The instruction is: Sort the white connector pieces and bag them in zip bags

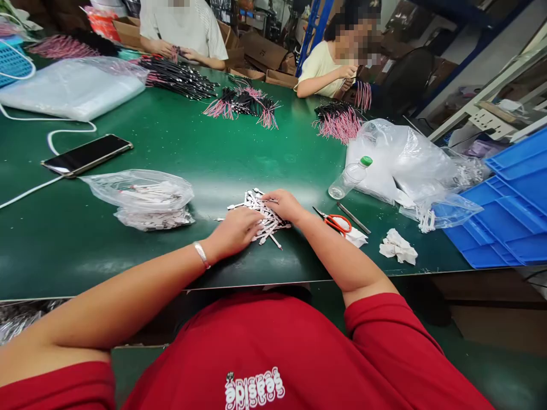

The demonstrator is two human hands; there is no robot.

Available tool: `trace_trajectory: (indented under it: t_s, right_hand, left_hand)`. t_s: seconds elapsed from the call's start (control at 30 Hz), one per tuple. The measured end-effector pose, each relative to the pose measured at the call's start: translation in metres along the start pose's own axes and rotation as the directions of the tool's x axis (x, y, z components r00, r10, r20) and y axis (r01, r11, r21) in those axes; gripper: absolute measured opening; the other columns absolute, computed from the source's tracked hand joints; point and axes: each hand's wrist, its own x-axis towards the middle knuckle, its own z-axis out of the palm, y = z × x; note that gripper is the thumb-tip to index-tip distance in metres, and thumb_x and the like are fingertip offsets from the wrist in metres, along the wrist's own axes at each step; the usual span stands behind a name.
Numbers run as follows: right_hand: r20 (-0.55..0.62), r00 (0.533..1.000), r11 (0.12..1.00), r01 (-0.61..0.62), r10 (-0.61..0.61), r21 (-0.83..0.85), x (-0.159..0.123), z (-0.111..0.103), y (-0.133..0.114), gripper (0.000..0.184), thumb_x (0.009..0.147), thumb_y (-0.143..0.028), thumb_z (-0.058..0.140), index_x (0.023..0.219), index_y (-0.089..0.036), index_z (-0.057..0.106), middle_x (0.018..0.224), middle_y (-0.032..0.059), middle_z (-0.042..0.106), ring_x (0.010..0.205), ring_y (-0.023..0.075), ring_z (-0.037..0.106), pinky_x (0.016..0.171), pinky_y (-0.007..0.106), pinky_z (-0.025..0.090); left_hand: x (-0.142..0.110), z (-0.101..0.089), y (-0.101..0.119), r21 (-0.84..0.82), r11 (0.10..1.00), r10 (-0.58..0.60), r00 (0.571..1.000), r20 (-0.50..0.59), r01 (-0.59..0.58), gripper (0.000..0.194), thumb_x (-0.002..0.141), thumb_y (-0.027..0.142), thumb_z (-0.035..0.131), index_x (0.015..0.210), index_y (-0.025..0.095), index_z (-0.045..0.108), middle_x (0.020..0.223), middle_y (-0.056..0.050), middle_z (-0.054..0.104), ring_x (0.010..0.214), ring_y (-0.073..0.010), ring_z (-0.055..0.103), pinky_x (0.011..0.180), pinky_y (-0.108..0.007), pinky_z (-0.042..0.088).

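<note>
A loose pile of small white cable pieces (268, 226) with short leads lies on the table right in front of me. From its left side my left hand (239, 229), with a silver bracelet at the wrist, rests against the pile, fingers stretched over it and slightly bent. My right hand (284, 206) reaches over the far right side of the pile, its fingers extended to the left. Both hands touch the pieces, and neither visibly grips one. Left of them lies a clear plastic bag (147, 199) filled with similar white pieces.
Orange-handled scissors (338, 223), tweezers (354, 217), crumpled tissue (398, 246) and a plastic bottle (348, 179) lie to the right, before blue crates (504, 210). A phone (88, 155) lies left. Two people sit opposite near bundles of black-and-pink wires (243, 102).
</note>
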Motion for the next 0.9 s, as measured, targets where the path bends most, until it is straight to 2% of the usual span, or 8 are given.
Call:
trace_trajectory:
  t_s: [0.1, 0.2, 0.3, 0.37, 0.47, 0.57, 0.73, 0.9]
  right_hand:
    - [-0.026, 0.999, 0.999, -0.041, 0.04, -0.029, -0.006, -0.007, 0.002, 0.02, 0.081, -0.015, 0.06, 0.097, -0.018, 0.072, 0.099, 0.0056, 0.071, 0.101, 0.0195, 0.059, 0.094, 0.034, 0.042]
    - [-0.077, 0.995, 0.998, -0.064, 0.063, -0.015, -0.011, -0.01, 0.001, 0.018, 0.081, -0.014, 0.059, 0.092, -0.019, 0.071, 0.096, 0.0046, 0.071, 0.097, 0.0187, 0.058, 0.092, 0.033, 0.042]
    - [-0.171, 0.982, 0.991, -0.062, 0.082, 0.118, -0.016, -0.013, -0.008, 0.013, 0.083, -0.017, 0.055, 0.088, -0.017, 0.067, 0.09, 0.0036, 0.069, 0.089, 0.0164, 0.059, 0.085, 0.031, 0.043]
    - [-0.169, 0.977, 0.952, -0.075, 0.13, 0.297, -0.021, -0.014, -0.017, 0.012, 0.082, -0.023, 0.056, 0.091, -0.017, 0.061, 0.083, 0.0011, 0.067, 0.079, 0.014, 0.058, 0.077, 0.028, 0.044]
    - [-0.023, 0.984, 0.826, -0.135, 0.176, 0.547, -0.031, -0.016, -0.031, 0.025, 0.075, -0.026, 0.062, 0.096, -0.018, 0.051, 0.072, -0.0037, 0.062, 0.067, 0.0115, 0.057, 0.065, 0.025, 0.042]
    - [0.107, 0.98, 0.682, -0.193, 0.166, 0.706, -0.04, -0.017, -0.04, 0.029, 0.071, -0.024, 0.066, 0.092, -0.02, 0.046, 0.068, -0.0054, 0.06, 0.062, 0.01, 0.055, 0.06, 0.023, 0.041]
    - [0.184, 0.969, 0.498, -0.243, 0.165, 0.833, -0.054, -0.025, -0.042, 0.041, 0.07, -0.032, 0.072, 0.102, -0.02, 0.051, 0.072, -0.0034, 0.064, 0.067, 0.0117, 0.061, 0.064, 0.025, 0.047]
    - [0.048, 0.979, 0.57, -0.156, 0.2, 0.807, -0.061, -0.031, -0.037, 0.026, 0.07, -0.036, 0.073, 0.088, -0.018, 0.066, 0.074, -0.0002, 0.066, 0.07, 0.0124, 0.061, 0.069, 0.027, 0.049]
  left_hand:
    - [0.003, -0.018, -0.02, 0.17, 0.951, -0.266, 0.964, 0.014, 0.26, 0.036, 0.085, 0.033, 0.047, 0.107, 0.012, 0.066, 0.103, -0.018, 0.066, 0.101, -0.0314, 0.057, 0.092, -0.043, 0.041]
    - [0.014, -0.026, -0.034, 0.222, 0.895, -0.419, 0.899, 0.128, 0.386, 0.037, 0.077, 0.032, 0.056, 0.105, 0.011, 0.067, 0.1, -0.019, 0.065, 0.098, -0.0349, 0.058, 0.086, -0.042, 0.043]
    - [0.025, -0.024, -0.031, 0.119, 0.904, -0.426, 0.887, 0.18, 0.41, 0.035, 0.076, 0.026, 0.055, 0.106, 0.01, 0.066, 0.098, -0.017, 0.065, 0.094, -0.0316, 0.059, 0.083, -0.039, 0.044]
    - [0.03, -0.023, -0.024, 0.036, 0.926, -0.377, 0.922, 0.089, 0.375, 0.04, 0.077, 0.028, 0.056, 0.112, 0.009, 0.063, 0.102, -0.017, 0.064, 0.095, -0.0297, 0.058, 0.086, -0.04, 0.043]
    - [0.03, -0.024, -0.01, -0.167, 0.959, -0.237, 0.971, -0.031, 0.229, 0.047, 0.078, 0.034, 0.057, 0.12, 0.014, 0.06, 0.107, -0.012, 0.065, 0.095, -0.0243, 0.058, 0.089, -0.037, 0.043]
    - [0.025, -0.024, 0.0, -0.413, 0.889, -0.21, 0.978, 0.017, 0.198, 0.037, 0.079, 0.037, 0.056, 0.109, 0.018, 0.067, 0.096, -0.007, 0.069, 0.084, -0.0194, 0.06, 0.081, -0.031, 0.045]
    - [0.013, -0.024, 0.009, -0.618, 0.689, -0.411, 0.906, 0.097, 0.378, 0.031, 0.077, 0.043, 0.062, 0.087, 0.016, 0.072, 0.078, -0.005, 0.07, 0.071, -0.0166, 0.059, 0.067, -0.025, 0.044]
    - [0.01, -0.025, 0.009, -0.692, 0.495, -0.501, 0.823, 0.267, 0.526, 0.038, 0.076, 0.051, 0.062, 0.072, 0.014, 0.069, 0.062, -0.004, 0.063, 0.053, -0.0114, 0.051, 0.049, -0.022, 0.036]
